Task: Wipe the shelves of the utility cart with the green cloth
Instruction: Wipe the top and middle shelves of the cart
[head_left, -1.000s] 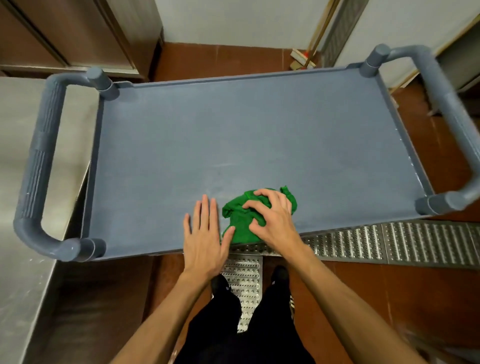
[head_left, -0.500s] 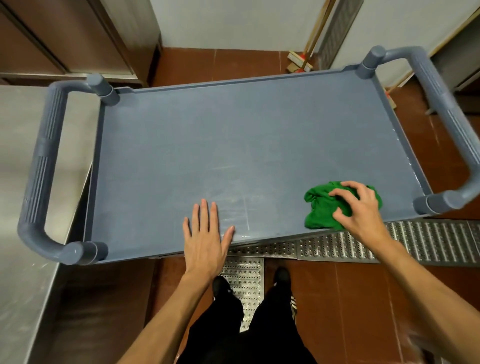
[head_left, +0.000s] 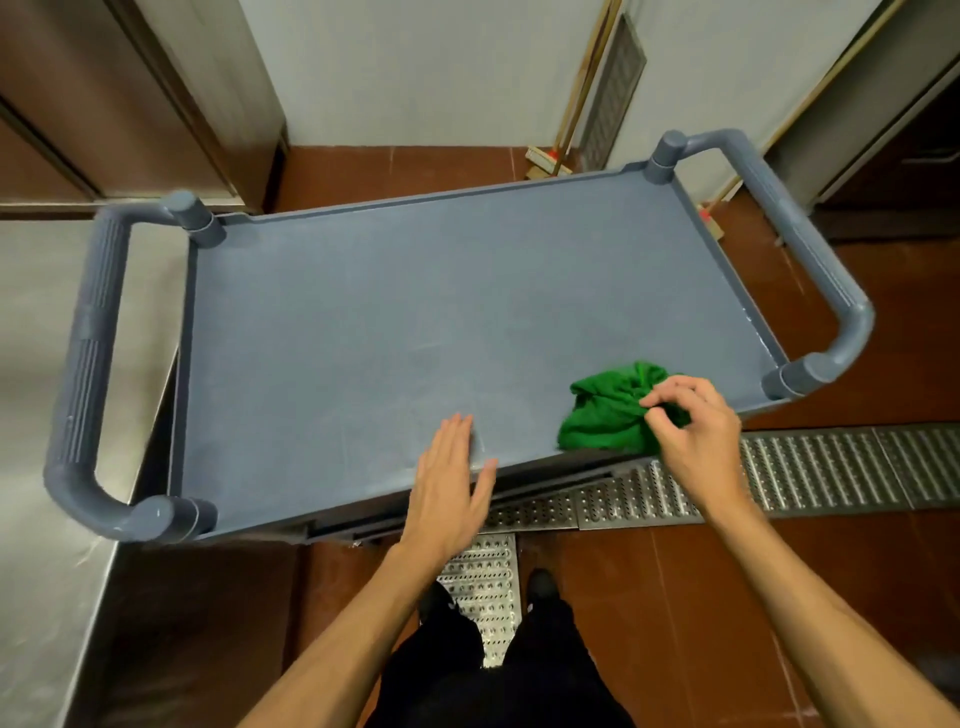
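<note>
Compared with the frame half a second earlier, the right hand (head_left: 696, 426) is no longer spread flat on top of the crumpled green cloth (head_left: 605, 415); its fingers are now curled, and a fold of the cloth is pinched between thumb and fingertips. The cloth is found in almost the same spot, at the lower right of the grey-blue plastic top shelf of the utility cart (head_left: 415, 312), close to the front rim and near the right front corner post, whereas one second earlier it was bunched just beside the left hand (head_left: 449, 478). The left hand is kept straight-fingered and holds nothing; its fingers are laid over the shelf's front edge in the lower middle of the frame, while its palm is now seen further off the rim than before. The cloth is seen as a rumpled, deeply creased heap of bright green fabric, with its right part hidden under the right hand. The shelf is shaped as a shallow tray with a low raised rim, and the cloth is contained within it, touching its surface. A curved grey tubular handle (head_left: 88, 364) is fitted at the left end and another (head_left: 810, 270) at the right.
</note>
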